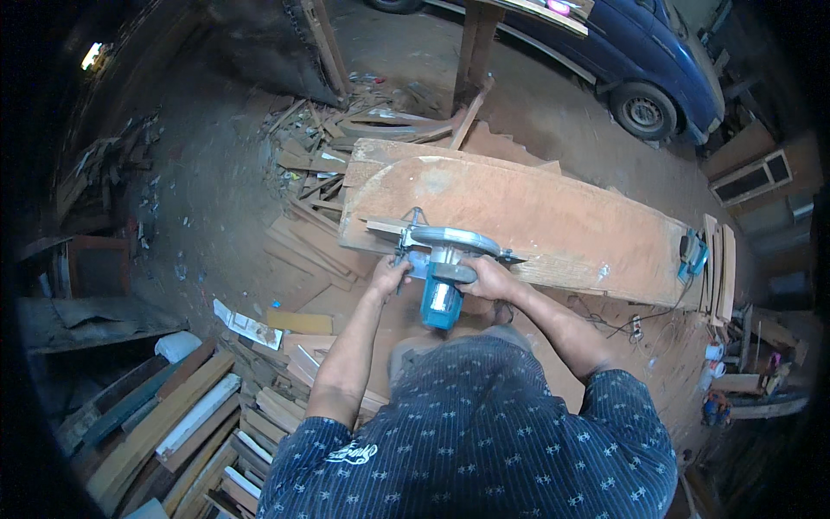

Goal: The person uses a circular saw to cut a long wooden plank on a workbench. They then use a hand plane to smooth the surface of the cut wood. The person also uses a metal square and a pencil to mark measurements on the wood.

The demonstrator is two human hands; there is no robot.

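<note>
A teal circular saw [441, 303] with a silver blade guard stands at the near edge of a dusty wooden workbench top [536, 216], its motor body hanging toward me. My right hand [491, 278] is wrapped round the saw's rear handle. At the saw's left end, my left hand [391, 275] is closed on a metal part near its base; exactly which part is hard to see. A short wood strip [385, 225] lies by the saw's left end, at the bench edge. The guard hides most of the blade.
On the bench's right end sits another teal power tool [692, 255], beside upright wood strips [718, 268]. Offcuts [324, 143] litter the floor behind the bench. Stacked boards [194, 424] fill the lower left. A cable [618, 329] trails at right. A blue car [605, 52] stands beyond.
</note>
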